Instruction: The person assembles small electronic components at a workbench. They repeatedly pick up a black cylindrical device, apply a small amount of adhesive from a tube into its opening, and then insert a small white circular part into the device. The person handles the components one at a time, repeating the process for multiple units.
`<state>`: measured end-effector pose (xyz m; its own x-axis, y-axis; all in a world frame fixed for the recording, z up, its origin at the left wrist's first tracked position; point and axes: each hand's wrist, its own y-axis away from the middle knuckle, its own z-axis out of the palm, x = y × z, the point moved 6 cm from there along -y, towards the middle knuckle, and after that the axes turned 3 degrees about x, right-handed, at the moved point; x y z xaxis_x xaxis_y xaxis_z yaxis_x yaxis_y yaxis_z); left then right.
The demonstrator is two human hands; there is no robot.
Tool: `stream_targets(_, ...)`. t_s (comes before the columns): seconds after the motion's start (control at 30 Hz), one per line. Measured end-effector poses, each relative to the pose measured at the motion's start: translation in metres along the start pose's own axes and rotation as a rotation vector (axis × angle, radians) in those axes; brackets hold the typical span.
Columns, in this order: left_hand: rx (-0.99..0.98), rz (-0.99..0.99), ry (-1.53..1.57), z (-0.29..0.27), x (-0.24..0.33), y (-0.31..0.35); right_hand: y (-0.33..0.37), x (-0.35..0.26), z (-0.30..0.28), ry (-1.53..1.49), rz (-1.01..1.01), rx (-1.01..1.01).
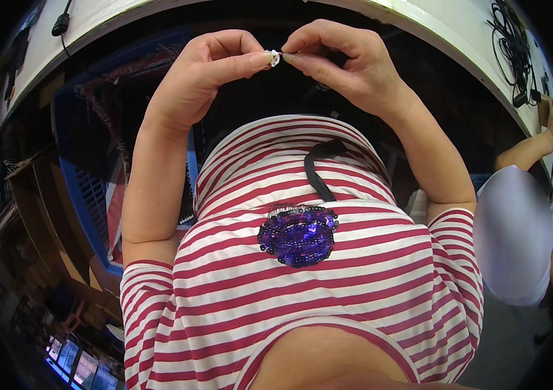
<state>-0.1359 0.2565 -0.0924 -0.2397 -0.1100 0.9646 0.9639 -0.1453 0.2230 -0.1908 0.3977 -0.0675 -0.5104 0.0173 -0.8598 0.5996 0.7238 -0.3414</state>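
At the top middle, my left hand (214,71) pinches a small white piece (275,58) with a looped, open outline between thumb and forefinger. My right hand (351,62) comes close to it from the right, with thumb and forefinger pressed together. Between its fingertips and the white piece there is a tiny reddish bit, too small to name. Whatever the right fingertips grip is hidden. Both hands are held up in front of me, just inside the edge of a white table.
The white table (419,62) curves across the top. A bundle of black cables (513,49) lies on it at the right, and a black cable connector (61,25) at the left. A blue plastic crate (85,188) stands on my left. Another person's arm (529,149) rests at the right.
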Motion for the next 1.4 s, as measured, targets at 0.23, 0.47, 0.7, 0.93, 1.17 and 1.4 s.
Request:
stream_targets(0.23,-0.008,-0.008,0.032,0.003,-0.002,-0.002,0.001,-0.009,-0.002,0.231,-0.163,0.027)
stream_targets(0.47,0.082,-0.013,0.038,0.01,-0.007,-0.003,0.006,-0.01,-0.005,0.276,-0.187,0.114)
stream_targets(0.7,0.158,0.016,0.188,0.008,-0.02,-0.003,0.013,-0.01,-0.004,0.201,-0.217,0.188)
stream_targets(0.93,0.23,0.05,0.208,0.009,-0.022,-0.002,0.016,0.005,0.0,0.008,0.121,0.142)
stream_targets(1.17,0.261,0.101,0.166,0.012,-0.02,0.0,0.016,0.012,0.004,-0.207,0.242,0.156)
stream_targets(1.4,0.272,0.097,0.202,0.011,-0.021,-0.001,0.016,0.014,0.005,-0.348,0.315,0.179)
